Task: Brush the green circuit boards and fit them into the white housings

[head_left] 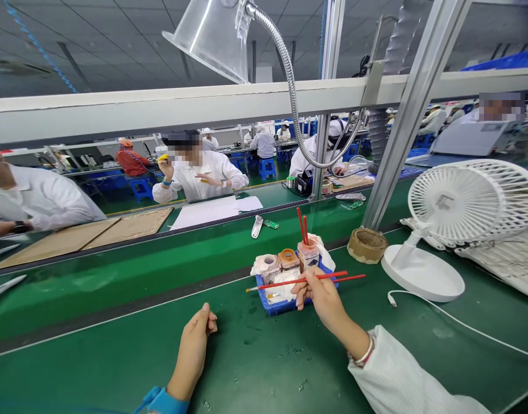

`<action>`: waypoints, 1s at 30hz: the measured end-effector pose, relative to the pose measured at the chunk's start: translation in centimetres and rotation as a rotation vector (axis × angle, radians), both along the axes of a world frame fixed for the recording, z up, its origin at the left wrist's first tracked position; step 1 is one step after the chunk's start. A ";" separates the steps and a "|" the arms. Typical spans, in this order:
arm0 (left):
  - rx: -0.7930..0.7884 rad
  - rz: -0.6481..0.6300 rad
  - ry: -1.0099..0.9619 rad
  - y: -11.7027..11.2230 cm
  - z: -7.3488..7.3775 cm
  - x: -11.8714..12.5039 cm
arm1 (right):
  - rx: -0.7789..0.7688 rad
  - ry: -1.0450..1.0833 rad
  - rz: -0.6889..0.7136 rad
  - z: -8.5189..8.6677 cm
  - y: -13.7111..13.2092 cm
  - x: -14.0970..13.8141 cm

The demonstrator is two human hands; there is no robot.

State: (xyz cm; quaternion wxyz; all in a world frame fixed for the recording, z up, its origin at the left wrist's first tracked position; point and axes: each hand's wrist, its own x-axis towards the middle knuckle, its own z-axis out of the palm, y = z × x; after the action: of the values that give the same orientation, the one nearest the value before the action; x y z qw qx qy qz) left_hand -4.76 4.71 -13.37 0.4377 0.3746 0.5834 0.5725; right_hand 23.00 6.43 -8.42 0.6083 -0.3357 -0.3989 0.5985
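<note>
My right hand point(318, 296) is closed around a red-handled paintbrush point(285, 283), its bristle tip pointing left. A second red paintbrush point(352, 278) crosses behind the fingers; I cannot tell whether it is gripped too or rests on the tray. Beneath the hand stands a small blue tray point(277, 307) with white tissue point(285, 287), a clear jar point(269, 265) and an orange-rimmed jar point(288, 258). At its back, a bottle point(308, 253) holds upright red sticks point(301, 225). My left hand point(195, 339), fingers curled in, is over the green table left of the tray; nothing shows in it.
Right of the tray are a tape roll point(367, 246) and a white fan point(423, 276) with a cable point(453, 325). A lamp point(216, 37) and a crossbar point(138, 112) hang overhead. Beyond the green conveyor point(181, 259), a co-worker point(199, 172) sits facing me. Water drops dot the table.
</note>
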 end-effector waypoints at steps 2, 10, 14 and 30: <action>0.015 0.018 0.001 0.2 -0.4 -0.2 | 0.116 -0.050 0.043 -0.1 -0.5 -0.7; 0.086 0.057 0.032 1.0 -1.2 -0.7 | 0.291 -0.063 0.179 -1.3 -0.9 -2.5; 0.115 0.138 0.198 1.6 -1.2 -1.0 | 0.320 -0.101 0.182 -3.1 -2.5 -1.6; -0.089 -0.457 1.262 -12.7 -1.0 -9.0 | 0.287 -0.224 0.101 -4.7 -2.9 1.2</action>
State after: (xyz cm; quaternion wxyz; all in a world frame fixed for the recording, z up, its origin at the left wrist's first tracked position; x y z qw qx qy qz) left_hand -13.73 -7.98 -14.35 0.1381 0.7331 0.6565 0.1124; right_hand 24.20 3.51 -13.08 0.5707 -0.2897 -0.5618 0.5242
